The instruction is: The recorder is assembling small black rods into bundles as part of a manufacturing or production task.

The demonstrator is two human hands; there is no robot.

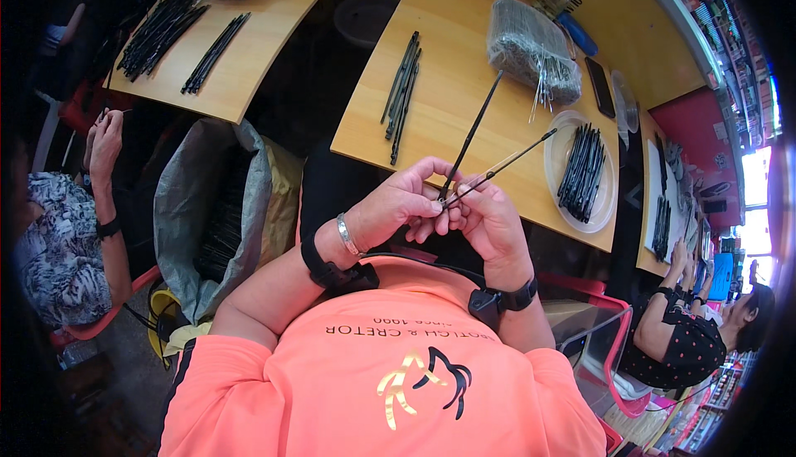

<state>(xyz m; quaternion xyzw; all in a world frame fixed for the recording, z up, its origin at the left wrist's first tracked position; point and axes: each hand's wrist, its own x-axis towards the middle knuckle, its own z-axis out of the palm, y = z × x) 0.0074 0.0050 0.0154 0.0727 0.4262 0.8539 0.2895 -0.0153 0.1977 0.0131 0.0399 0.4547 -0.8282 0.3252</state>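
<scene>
My left hand point(400, 202) and my right hand point(491, 219) meet in front of my chest, above the near edge of a wooden table point(464, 138). The left hand pinches a thin black rod point(472, 135) that points up and away. The right hand pinches a second thin black rod point(507, 159) slanting up to the right, with a pale metal stretch near the fingers. The two rods cross at my fingertips. A silver bracelet and a black band sit on my left wrist; a black watch is on my right wrist.
On the table lie a bundle of black rods point(402, 96), a round clear tray point(604, 204) of black rods, a plastic bag of thin wires point(531, 47) and a phone point(600, 87). A grey sack point(203, 217) stands at my left. Other people sit at left point(104, 146) and right point(680, 337).
</scene>
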